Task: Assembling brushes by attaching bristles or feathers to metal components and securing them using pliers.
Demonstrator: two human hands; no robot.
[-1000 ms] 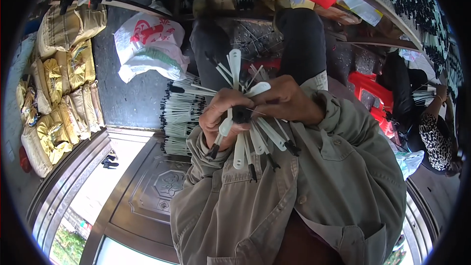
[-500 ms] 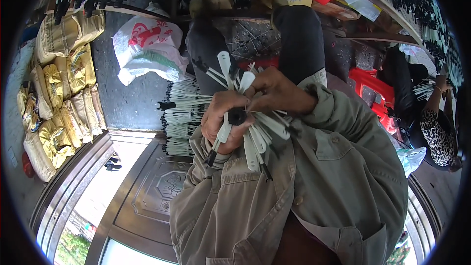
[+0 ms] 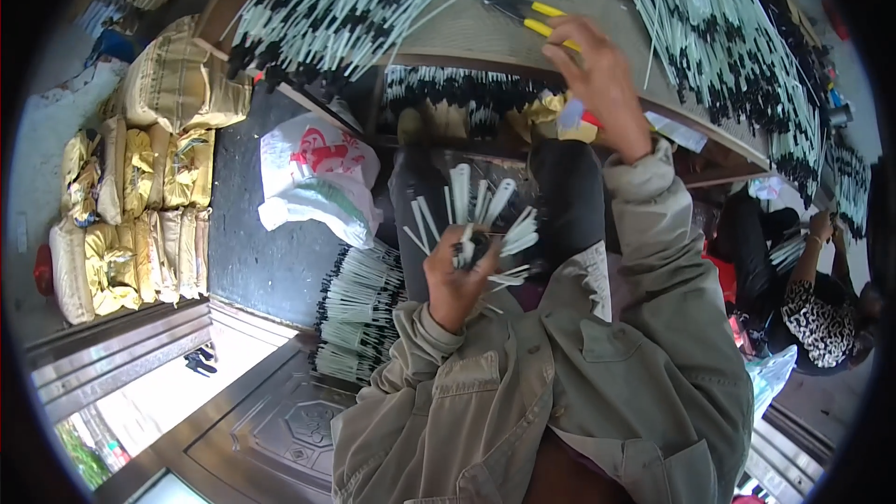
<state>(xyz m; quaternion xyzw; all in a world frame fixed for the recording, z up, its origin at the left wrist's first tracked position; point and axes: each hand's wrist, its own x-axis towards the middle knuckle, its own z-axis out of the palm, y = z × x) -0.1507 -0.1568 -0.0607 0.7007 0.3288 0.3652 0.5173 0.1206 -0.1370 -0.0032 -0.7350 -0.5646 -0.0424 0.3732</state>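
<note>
My left hand (image 3: 453,282) is wrapped round a bundle of flat white plastic strips (image 3: 502,198) above my lap. Their ends fan out past the fingers, and a dark round end shows at the bundle's middle. Over the workbench my right hand (image 3: 605,84) is stretched forward, thumb and fingers on either side of the handles of yellow-handled pliers (image 3: 543,9). The dark jaws point left, away from the hand. How firmly the fingers grip the handles is hard to see.
Long heaps of pale, black-tipped sticks (image 3: 350,5) cover parts of the workbench (image 3: 448,33). More stacked bundles (image 3: 359,299) stand left of my legs, near a white plastic bag (image 3: 322,168). Filled sacks (image 3: 140,252) line the left side. Another person (image 3: 821,317) sits at right.
My right hand has left the bundle and reached forward to the pliers on the workbench. The left hand keeps the bundle, now lower in view. The view has tilted up toward the bench.
</note>
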